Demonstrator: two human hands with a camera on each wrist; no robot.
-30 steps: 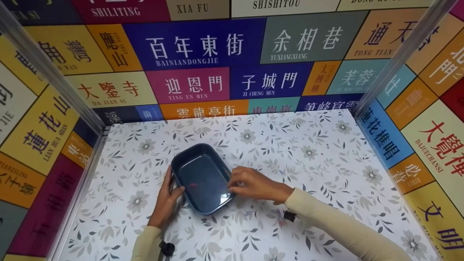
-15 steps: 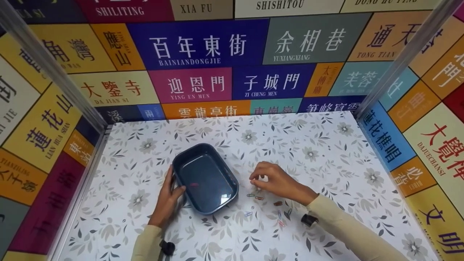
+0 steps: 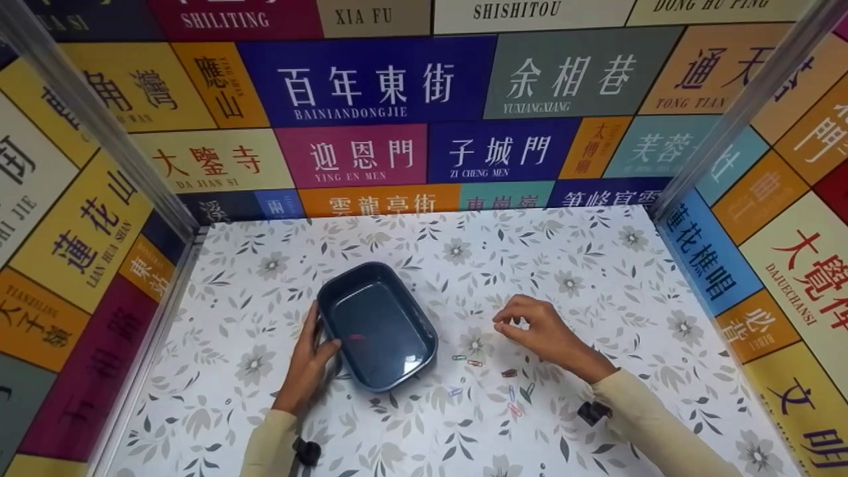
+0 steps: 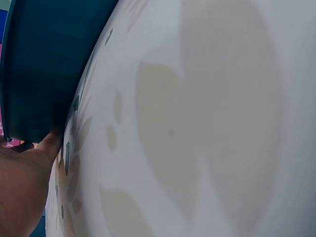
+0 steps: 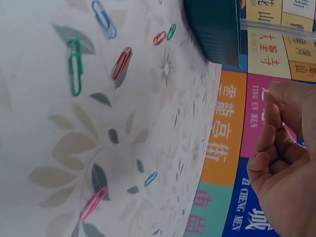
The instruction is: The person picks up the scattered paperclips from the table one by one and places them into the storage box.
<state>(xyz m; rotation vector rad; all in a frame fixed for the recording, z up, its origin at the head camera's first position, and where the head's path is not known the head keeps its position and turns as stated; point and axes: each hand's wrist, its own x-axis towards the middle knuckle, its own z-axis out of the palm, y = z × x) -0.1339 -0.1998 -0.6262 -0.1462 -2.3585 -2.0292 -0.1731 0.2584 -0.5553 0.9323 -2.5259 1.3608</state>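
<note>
A dark blue, deep rectangular dish (image 3: pixel 387 318) stands tilted to the viewer on the flower-patterned tabletop, a small pink clip (image 3: pixel 356 336) lying inside it. My left hand (image 3: pixel 308 364) grips its left side, thumb at the rim; the left wrist view shows fingers (image 4: pixel 52 143) at the dish's base. My right hand (image 3: pixel 540 331) hovers right of the dish, fingers loosely curled, thumb and forefinger tips close together, nothing visible between them. Below it lie paper clips: a green one (image 5: pixel 75 69), a red one (image 5: pixel 122 63), a blue one (image 5: pixel 151 178) and a pink one (image 5: pixel 94 202).
More clips lie between dish and right hand, among them a small green clip (image 3: pixel 459 358), a red clip (image 3: pixel 474 363) and a purple-blue clip (image 3: pixel 454 392). Panels with Chinese lettering (image 3: pixel 364 79) and clear posts (image 3: pixel 722 112) border the table's back and sides.
My right hand has moved from the dish's right rim out to the right, uncovering several clips. The left hand and dish stay in place.
</note>
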